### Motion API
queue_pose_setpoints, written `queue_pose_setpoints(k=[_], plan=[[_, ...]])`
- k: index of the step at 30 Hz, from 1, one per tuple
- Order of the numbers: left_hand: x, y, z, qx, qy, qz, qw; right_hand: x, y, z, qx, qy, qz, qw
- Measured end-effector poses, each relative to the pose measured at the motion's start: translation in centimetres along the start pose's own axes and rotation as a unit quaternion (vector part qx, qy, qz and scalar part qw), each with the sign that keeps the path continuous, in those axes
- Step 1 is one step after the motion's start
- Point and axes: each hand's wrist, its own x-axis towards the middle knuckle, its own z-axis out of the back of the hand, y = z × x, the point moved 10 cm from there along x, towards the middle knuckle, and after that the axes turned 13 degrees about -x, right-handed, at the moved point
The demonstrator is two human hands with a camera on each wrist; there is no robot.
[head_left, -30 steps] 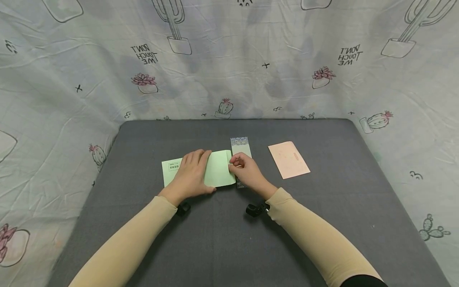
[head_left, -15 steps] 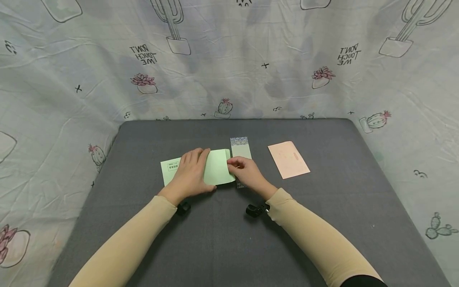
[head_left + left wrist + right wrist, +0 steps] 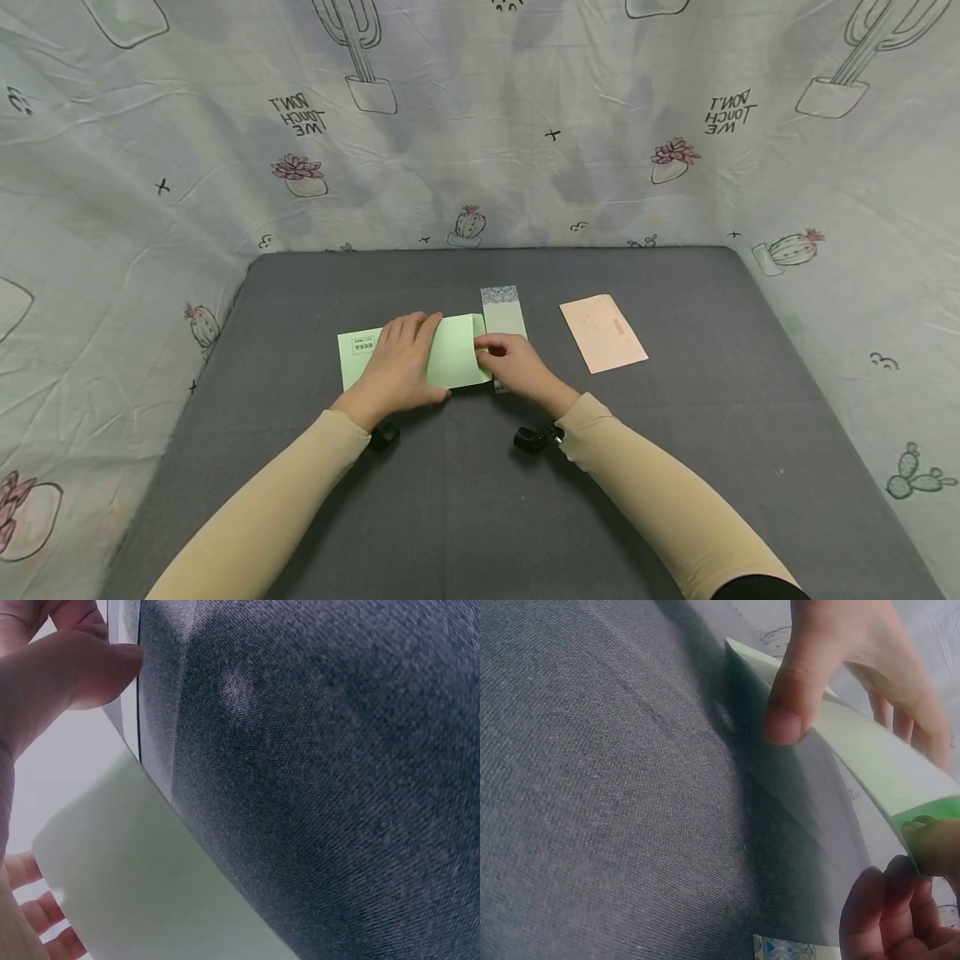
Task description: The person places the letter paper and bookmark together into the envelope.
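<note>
In the head view a light green paper envelope (image 3: 453,354) lies lengthwise, its right end gaping slightly. My left hand (image 3: 397,362) holds it across the middle, thumb at the near edge and fingers over the far edge. My right hand (image 3: 517,367) pinches the edge of the open end. In the right wrist view the right thumb (image 3: 934,844) sits at the mouth, other fingers below. That view shows the envelope tilted, casting a shadow on the tabletop. Beneath the right hand lies a pale strip of paper (image 3: 506,315) with patterned ends, partly covered.
A pink paper envelope (image 3: 604,335) lies on the grey cloth-covered table (image 3: 465,500), right of the hands. Behind and beside the table hangs a white cactus-print sheet (image 3: 420,167). A black wrist device (image 3: 536,439) is worn on the right wrist.
The right fingertips have shifted slightly left at the envelope's mouth, and the opening shows a little more. The left hand and the other papers stay about where they were.
</note>
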Motion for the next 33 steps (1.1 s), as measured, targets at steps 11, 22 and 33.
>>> queue_pose_setpoints(k=[11,22,33], plan=[[-0.1,0.4,0.2,-0.006,-0.006,0.008,0.9999,-0.2,-0.3,-0.2,0.067,0.004,-0.011,0.998],[-0.3,0.9,0.3,-0.038,-0.007,0.024,0.9990,-0.3,-0.5,-0.2,0.095,-0.001,-0.022,0.995],[-0.4,0.9,0.1,-0.053,-0.009,0.024,0.9983,-1.1,-1.2,0.7,0.099,0.005,-0.024,0.995]])
